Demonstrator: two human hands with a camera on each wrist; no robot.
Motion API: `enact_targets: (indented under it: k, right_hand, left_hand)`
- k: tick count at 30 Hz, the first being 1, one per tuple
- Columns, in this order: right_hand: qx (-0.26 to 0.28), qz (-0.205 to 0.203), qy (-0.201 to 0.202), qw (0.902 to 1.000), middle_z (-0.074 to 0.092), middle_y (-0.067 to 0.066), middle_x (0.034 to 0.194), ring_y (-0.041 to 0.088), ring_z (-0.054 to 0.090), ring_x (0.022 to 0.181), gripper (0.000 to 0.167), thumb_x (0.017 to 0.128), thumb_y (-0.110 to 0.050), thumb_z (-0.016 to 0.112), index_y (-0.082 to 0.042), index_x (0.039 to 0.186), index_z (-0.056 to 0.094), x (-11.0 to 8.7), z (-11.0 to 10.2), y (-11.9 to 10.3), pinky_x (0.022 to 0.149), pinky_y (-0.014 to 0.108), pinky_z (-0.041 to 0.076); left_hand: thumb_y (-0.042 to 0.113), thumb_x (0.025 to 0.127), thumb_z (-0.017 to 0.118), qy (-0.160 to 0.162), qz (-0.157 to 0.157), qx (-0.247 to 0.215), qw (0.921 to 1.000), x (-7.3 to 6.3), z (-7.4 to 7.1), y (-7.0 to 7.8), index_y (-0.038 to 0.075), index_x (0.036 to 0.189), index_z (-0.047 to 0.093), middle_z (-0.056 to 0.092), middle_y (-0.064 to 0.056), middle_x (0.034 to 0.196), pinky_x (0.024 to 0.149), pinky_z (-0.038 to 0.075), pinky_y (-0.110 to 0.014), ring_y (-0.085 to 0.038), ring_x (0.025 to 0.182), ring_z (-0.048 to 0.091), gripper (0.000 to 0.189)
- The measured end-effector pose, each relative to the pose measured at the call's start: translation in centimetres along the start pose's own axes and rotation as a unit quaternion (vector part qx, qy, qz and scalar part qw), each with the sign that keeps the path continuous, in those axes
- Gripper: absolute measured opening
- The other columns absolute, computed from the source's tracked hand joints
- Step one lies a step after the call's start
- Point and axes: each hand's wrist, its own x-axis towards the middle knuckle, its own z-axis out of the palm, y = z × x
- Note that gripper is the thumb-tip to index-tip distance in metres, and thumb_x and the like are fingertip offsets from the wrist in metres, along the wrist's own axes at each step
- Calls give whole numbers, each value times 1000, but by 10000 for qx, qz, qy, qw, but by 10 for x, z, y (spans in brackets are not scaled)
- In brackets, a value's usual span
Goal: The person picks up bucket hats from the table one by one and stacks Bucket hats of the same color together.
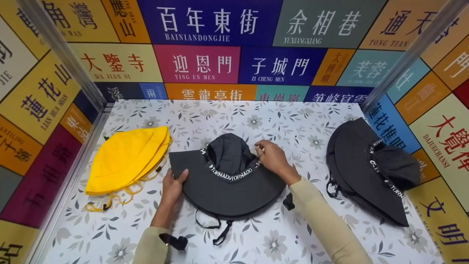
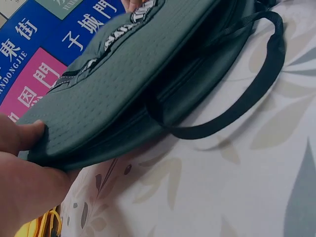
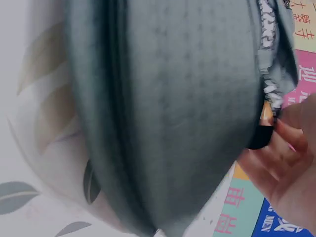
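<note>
A dark grey sun hat (image 1: pixel 231 198) with a wide brim stands in the middle of the table, its soft crown (image 1: pixel 234 146) toward the back. White lettering runs along the band (image 1: pixel 234 176) between brim and crown. My left hand (image 1: pixel 174 189) grips the brim's left end, thumb on top and fingers underneath. At the opposite end, my right hand (image 1: pixel 273 157) has curled fingers at the end of the lettered band, beside a black tab (image 3: pixel 260 137). A black chin strap (image 2: pixel 222 121) loops out below the brim onto the table.
Yellow hats (image 1: pixel 128 161), stacked with yellow cords, lie at the left. More dark grey hats (image 1: pixel 359 172) are stacked at the right, near the side wall. Printed panels (image 1: pixel 205 64) enclose the back and sides of the flower-patterned table (image 1: pixel 271 238).
</note>
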Motion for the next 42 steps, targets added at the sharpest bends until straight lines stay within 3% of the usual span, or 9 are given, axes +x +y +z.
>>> enact_targets:
  k: [5, 9, 12, 18, 21, 25, 33, 37, 42]
  right_hand:
    - [-92, -654, 141, 9977, 64, 15, 121, 32, 63, 111, 30, 99, -19, 61, -6, 126, 65, -1, 8, -18, 95, 50, 51]
    - [-223, -1272, -431, 9907, 43, 16, 152, 37, 43, 138, 52, 100, -34, 60, -14, 147, 49, -1, 16, -30, 110, 58, 37]
    - [-427, -1331, -962, 9855, 26, 13, 164, 37, 31, 148, 64, 101, -43, 56, -23, 157, 34, -2, 22, -32, 113, 61, 32]
    - [-84, -579, -1202, 9910, 33, 20, 160, 41, 38, 144, 84, 96, -38, 64, -10, 161, 18, -4, 32, -19, 115, 60, 32]
    - [-81, -82, -1012, 9948, 45, 23, 152, 42, 45, 139, 81, 94, -34, 69, -2, 156, 28, -7, 33, -8, 113, 60, 34]
    - [-244, 499, -815, 9951, 58, 21, 136, 40, 53, 127, 62, 93, -37, 70, -3, 142, 52, -14, 31, 3, 105, 59, 40]
    - [-737, 1878, -879, 9755, 64, 22, 123, 41, 60, 115, 59, 91, -54, 62, -5, 124, 62, -22, 21, 10, 98, 58, 44]
    - [-751, 2153, -728, 9709, 69, 24, 116, 42, 65, 108, 61, 91, -59, 56, -4, 117, 62, -27, 20, 14, 95, 57, 45]
    - [-768, 1933, -101, 9781, 70, 21, 101, 40, 67, 93, 57, 91, -60, 56, -5, 101, 65, -27, 16, 25, 83, 53, 51]
  left_hand:
    - [19, 100, 61, 69, -98, -394, 9992, -1, 2, -1, 0, 145, 43, 51, -23, 145, 110, 43, -39, -29, 127, 54, 53]
    - [18, 99, 63, 127, -49, -477, 9988, -2, 2, -3, 1, 142, 46, 55, -23, 141, 98, 47, -23, -14, 113, 60, 50]
    - [17, 98, 64, 115, -33, -648, 9978, -2, 2, -4, 1, 141, 48, 57, -20, 138, 91, 48, -16, -4, 103, 60, 48]
    - [11, 98, 63, 220, -15, -1355, 9905, -3, 4, -6, 2, 141, 48, 65, -6, 122, 87, 51, -17, -3, 97, 63, 47]
    - [8, 97, 64, 411, -32, -1632, 9857, -3, 7, -6, 0, 139, 50, 67, -1, 112, 84, 53, -18, -5, 92, 64, 44]
    - [7, 97, 63, 450, 45, -1701, 9844, -3, 11, -6, -2, 139, 50, 65, -5, 119, 86, 52, -18, -4, 96, 64, 45]
    - [4, 98, 61, 585, -228, -2231, 9728, -3, 15, -8, -1, 141, 48, 62, -3, 122, 87, 52, -17, -3, 100, 63, 46]
    - [5, 97, 62, 789, -510, -2215, 9706, -1, 22, -7, -4, 142, 48, 61, -13, 133, 96, 49, -19, -9, 110, 61, 48]
    - [7, 100, 59, 589, -766, -2293, 9685, -1, 35, -4, -2, 150, 40, 46, -19, 153, 116, 39, -32, -23, 135, 48, 54]
